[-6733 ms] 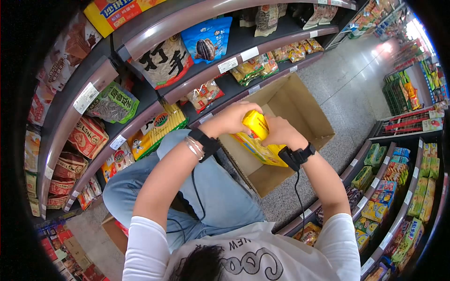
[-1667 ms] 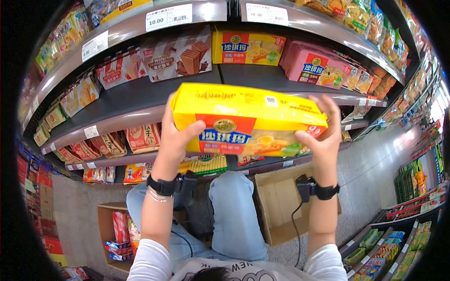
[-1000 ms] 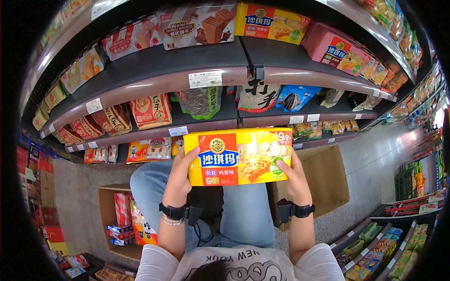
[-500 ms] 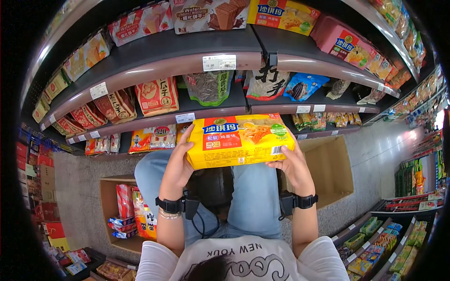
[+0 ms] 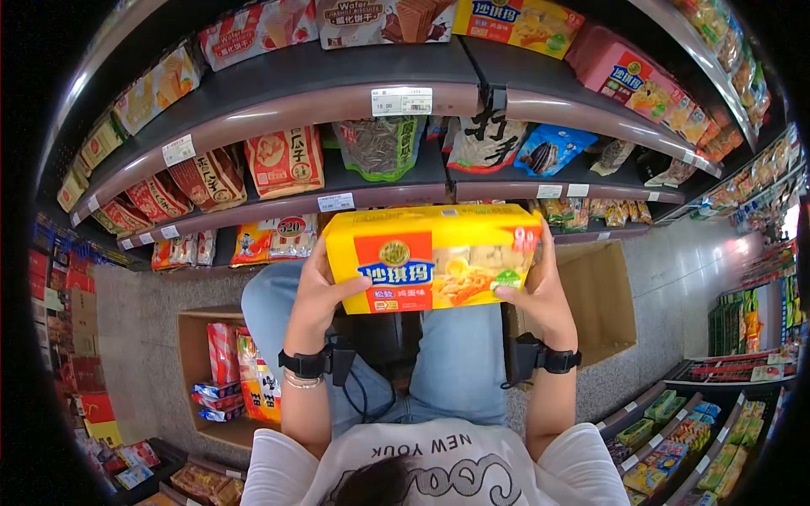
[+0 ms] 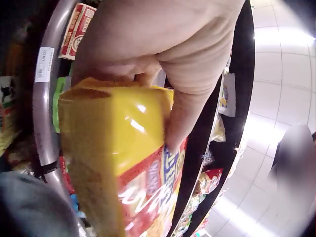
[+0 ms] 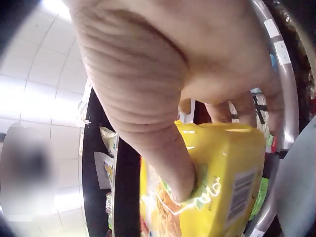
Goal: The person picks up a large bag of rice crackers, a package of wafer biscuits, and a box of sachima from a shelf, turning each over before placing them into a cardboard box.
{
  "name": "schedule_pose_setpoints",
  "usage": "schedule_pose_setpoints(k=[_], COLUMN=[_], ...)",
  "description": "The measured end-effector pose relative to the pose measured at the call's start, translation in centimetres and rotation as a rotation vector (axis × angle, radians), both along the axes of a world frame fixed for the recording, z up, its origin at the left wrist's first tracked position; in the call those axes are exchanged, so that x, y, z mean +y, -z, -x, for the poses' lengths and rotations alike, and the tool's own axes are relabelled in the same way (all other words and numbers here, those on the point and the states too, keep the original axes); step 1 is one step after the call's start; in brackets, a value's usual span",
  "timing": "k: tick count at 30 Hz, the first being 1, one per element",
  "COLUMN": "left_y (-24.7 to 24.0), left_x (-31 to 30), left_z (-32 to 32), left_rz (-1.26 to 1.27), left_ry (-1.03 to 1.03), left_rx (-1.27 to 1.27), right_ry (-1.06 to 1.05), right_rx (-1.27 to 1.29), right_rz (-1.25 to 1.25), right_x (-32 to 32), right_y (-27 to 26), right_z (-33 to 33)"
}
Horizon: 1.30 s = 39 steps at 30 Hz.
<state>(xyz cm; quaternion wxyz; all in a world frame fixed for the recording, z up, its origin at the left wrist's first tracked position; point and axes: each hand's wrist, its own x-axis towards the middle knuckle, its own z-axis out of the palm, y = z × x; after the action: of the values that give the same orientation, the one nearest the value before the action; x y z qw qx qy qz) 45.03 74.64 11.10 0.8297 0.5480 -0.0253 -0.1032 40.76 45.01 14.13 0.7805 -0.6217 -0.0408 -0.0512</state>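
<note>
Down in the shop aisle now, and the yellow pack (image 5: 432,260) is up in the air at chest height. It sits level, printed face to the head camera, just in front of the lower shelf rail (image 5: 396,194) and touching nothing but skin.

The left hand (image 5: 314,291) has the left end, thumb laid across the front and fingers wrapped behind. The right hand (image 5: 540,291) mirrors it on the other end, thumb pressed into the wrapper and fingers curled over the top edge. Both grips are closed firmly on the pack, one at each end.

I'd call this step a two-handed hold in front of the shelves, the pack carried rather than set down. It looks long and soft, so any move from here calls for both ends to travel together and stay level.

Now the gaps. The fingers behind the pack are hidden in the head view, and both wrist views are mostly palm. The small print is too fine to read. A cardboard box (image 5: 603,295) is partly covered by the right forearm. A second box (image 5: 198,337) by the left knee holds packets, possibly biscuits.
</note>
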Motion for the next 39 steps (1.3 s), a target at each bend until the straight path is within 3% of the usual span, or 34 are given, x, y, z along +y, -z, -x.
schedule_pose_setpoints(k=[1, 4, 5, 17, 20, 24, 32, 39], left_y=[-0.1, 0.0, -0.1, 0.2, 0.5, 0.7, -2.0, -5.0], left_x=[0.1, -0.4, -0.8, -1.2, -1.5, -2.5, -8.4, -18.7], left_z=[-0.2, 0.0, 0.0, 0.0, -0.3, -0.7, -2.9, -3.6], left_rz=[-0.009, -0.001, -0.002, -0.054, -0.017, 0.002, -0.041, -0.025], left_ry=[0.006, -0.021, -0.021, -0.053, -0.088, -0.069, 0.117, 0.54], left_rx=[-0.04, -0.08, -0.095, -0.16, -0.023, 0.073, -0.075, -0.17], right_ry=[0.075, 0.0, -0.006, 0.019, -0.04, 0.03, 0.239, 0.571], right_rx=[-0.012, 0.129, 0.171, 0.125, 0.104, 0.18, 0.121, 0.161], right_rz=[0.085, 0.51, 0.376, 0.418, 0.169, 0.07, 0.131, 0.282], right_x=[-0.1, -1.9, -1.8, -1.9, -1.6, -1.5, -5.5, -11.0], right_y=[0.4, 1.6, 2.0, 2.3, 2.0, 1.8, -1.4, -5.1], right_z=[0.2, 0.5, 0.4, 0.5, 0.3, 0.9, 4.5, 13.7])
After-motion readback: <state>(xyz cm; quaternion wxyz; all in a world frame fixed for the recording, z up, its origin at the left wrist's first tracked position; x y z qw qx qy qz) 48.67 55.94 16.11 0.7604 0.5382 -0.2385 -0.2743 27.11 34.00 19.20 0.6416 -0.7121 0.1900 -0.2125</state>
